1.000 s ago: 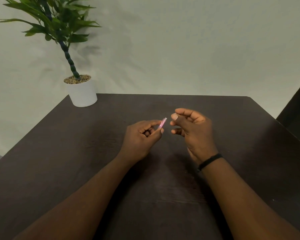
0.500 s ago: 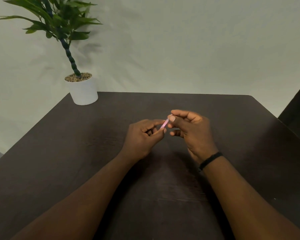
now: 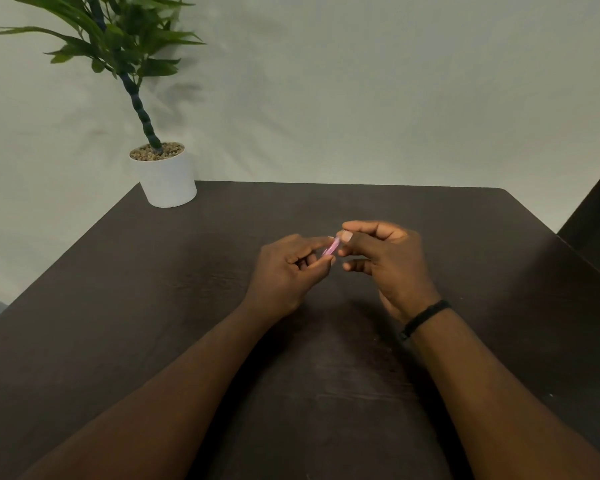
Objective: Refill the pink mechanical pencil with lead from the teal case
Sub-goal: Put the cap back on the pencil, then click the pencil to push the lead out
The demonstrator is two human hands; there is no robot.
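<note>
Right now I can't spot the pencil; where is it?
Mid-table in the head view: the pencil is pinched by the left hand, its far end at the right hand.

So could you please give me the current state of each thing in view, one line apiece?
Pink pencil: held off the table, tilted, only a short pink stretch showing between the hands.
Left hand: closed on the pencil's lower part.
Right hand: thumb and forefinger pinched at the pencil's upper end.
Wristband: worn on the right wrist.
Potted plant: upright at the table's far left corner.
Table: teal case not visible.
</note>
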